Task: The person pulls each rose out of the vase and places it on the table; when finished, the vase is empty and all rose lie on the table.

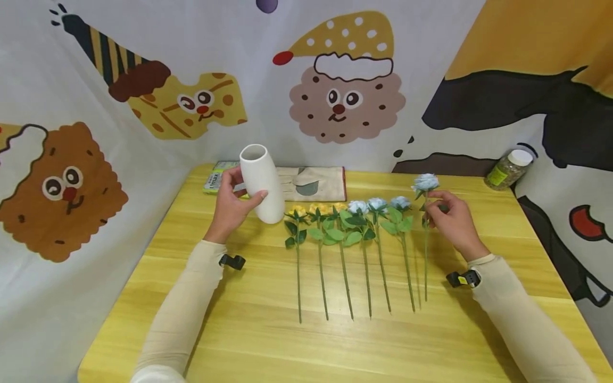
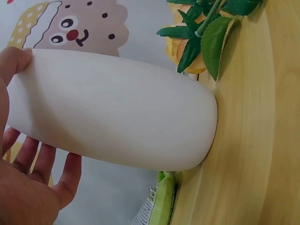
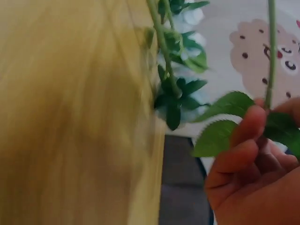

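A tall white vase (image 1: 263, 186) stands on the table at the back left, and my left hand (image 1: 231, 205) grips its side with the thumb across the front. In the left wrist view the vase (image 2: 126, 110) fills the middle, its base on the wood. My right hand (image 1: 452, 221) pinches the green stem of a light blue artificial rose (image 1: 426, 182), held upright at the right end of a row. Leaves sit by the fingers in the right wrist view. Yellow artificial roses (image 1: 318, 209) and more blue roses (image 1: 377, 205) lie side by side, stems toward me.
Behind the vase is a green packet (image 1: 213, 181) beside a folded cloth (image 1: 318, 183). At the back right corner stands a jar (image 1: 508, 169) with a white lid. A printed curtain (image 1: 206, 48) hangs along the back of the wooden table (image 1: 249, 330).
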### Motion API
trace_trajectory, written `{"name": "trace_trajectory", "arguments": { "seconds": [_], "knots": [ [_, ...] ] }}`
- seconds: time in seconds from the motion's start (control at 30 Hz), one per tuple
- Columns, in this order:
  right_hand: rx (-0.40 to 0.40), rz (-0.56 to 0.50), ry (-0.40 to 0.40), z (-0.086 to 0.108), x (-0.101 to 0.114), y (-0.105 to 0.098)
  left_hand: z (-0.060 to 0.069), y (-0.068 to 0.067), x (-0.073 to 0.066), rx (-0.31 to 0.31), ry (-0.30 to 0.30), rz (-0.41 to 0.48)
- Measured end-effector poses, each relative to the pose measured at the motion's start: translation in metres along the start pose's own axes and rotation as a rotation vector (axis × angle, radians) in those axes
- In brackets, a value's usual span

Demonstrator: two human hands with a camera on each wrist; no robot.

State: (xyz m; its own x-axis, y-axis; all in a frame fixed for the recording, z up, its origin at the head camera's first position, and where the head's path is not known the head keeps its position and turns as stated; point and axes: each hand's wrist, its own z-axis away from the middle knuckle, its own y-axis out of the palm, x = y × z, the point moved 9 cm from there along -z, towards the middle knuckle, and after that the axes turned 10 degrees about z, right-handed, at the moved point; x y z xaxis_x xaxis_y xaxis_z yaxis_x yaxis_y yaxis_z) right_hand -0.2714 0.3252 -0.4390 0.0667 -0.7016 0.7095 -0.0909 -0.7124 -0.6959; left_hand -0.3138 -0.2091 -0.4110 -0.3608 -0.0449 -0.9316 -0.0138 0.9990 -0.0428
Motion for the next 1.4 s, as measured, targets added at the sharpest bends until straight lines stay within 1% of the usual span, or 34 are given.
{"name": "trace_trajectory", "arguments": {
  "seconds": [0.1,0.2,0.4,0.53,0.63,0.7,0.83,0.93,1.07,1.2,1.3,1.4],
  "knots": [
    [0.114,-0.005,0.031,-0.002,-0.014,0.008,0.002,-0.001,-0.001,0.013,-0.010,-0.008],
    [0.218,-0.011,0.067,-0.002,-0.027,0.012,0.003,-0.001,-0.003,0.027,-0.019,-0.021],
    [0.342,-0.028,0.146,0.000,-0.043,0.016,0.005,0.001,-0.010,0.021,-0.039,-0.020],
    [0.398,-0.039,0.175,0.004,-0.047,0.023,0.010,0.006,-0.024,0.027,-0.048,-0.017],
    [0.406,-0.033,0.183,0.005,-0.049,0.026,0.013,0.009,-0.034,0.029,-0.046,-0.022],
    [0.404,-0.028,0.198,0.005,-0.052,0.029,0.015,0.009,-0.037,0.027,-0.044,-0.028],
    [0.380,-0.025,0.221,0.010,-0.053,0.033,0.014,0.002,-0.023,0.024,-0.028,-0.034],
    [0.349,-0.030,0.216,0.015,-0.047,0.033,0.012,-0.004,-0.014,0.021,-0.021,-0.039],
    [0.306,-0.004,0.187,0.021,-0.037,0.030,0.014,-0.005,-0.016,0.016,-0.027,-0.063],
    [0.260,0.057,0.144,0.026,-0.029,0.025,0.018,-0.005,-0.019,0.021,-0.037,-0.097],
    [0.227,0.105,0.123,0.029,-0.025,0.021,0.021,-0.004,-0.021,0.030,-0.058,-0.136],
    [0.195,0.174,0.092,0.033,-0.020,0.016,0.026,-0.002,-0.018,0.056,-0.099,-0.185]
  ]
}}
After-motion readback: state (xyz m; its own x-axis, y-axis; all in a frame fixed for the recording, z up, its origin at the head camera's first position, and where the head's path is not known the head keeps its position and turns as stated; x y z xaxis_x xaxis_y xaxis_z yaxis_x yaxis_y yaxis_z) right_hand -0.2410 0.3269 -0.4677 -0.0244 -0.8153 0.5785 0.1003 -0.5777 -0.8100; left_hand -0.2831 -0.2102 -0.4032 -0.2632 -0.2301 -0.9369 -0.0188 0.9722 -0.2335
